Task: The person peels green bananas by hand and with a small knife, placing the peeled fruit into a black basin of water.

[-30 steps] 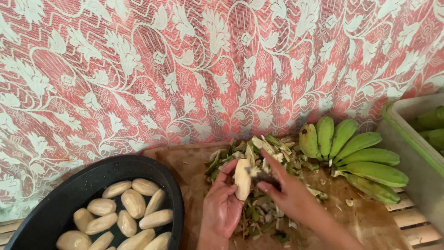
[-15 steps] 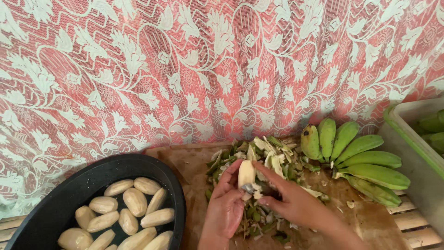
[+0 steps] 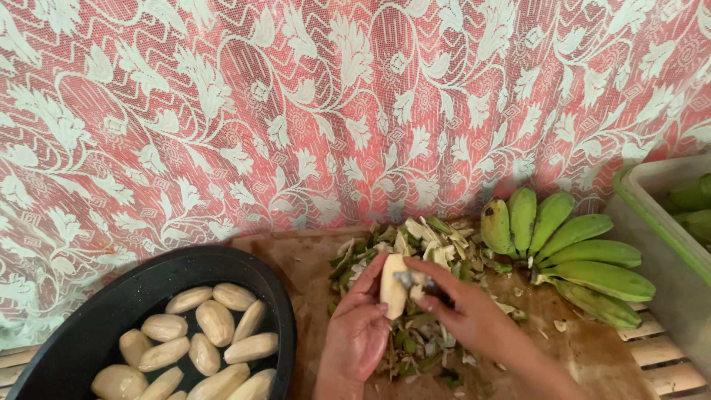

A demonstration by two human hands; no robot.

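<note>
My left hand [image 3: 358, 330] holds a pale peeled banana [image 3: 392, 290] upright over a heap of green peelings [image 3: 400, 252] on a brown board [image 3: 311, 259]. My right hand [image 3: 463, 307] grips a small knife [image 3: 411, 278] with its blade laid against the banana's right side. A bunch of green unpeeled bananas [image 3: 570, 248] lies to the right of my hands. A black oval basin [image 3: 96, 326] at the lower left holds several peeled bananas [image 3: 215, 322] in water.
A red and white lace-patterned cloth [image 3: 333, 104] hangs across the back. A pale crate with a green rim [image 3: 652, 222] at the right edge holds more green bananas [image 3: 692, 196]. Wooden slats [image 3: 652, 348] show under the board.
The banana has been turned more upright in my left hand. My right hand with the knife has shifted up against its side, and more peel has come off.
</note>
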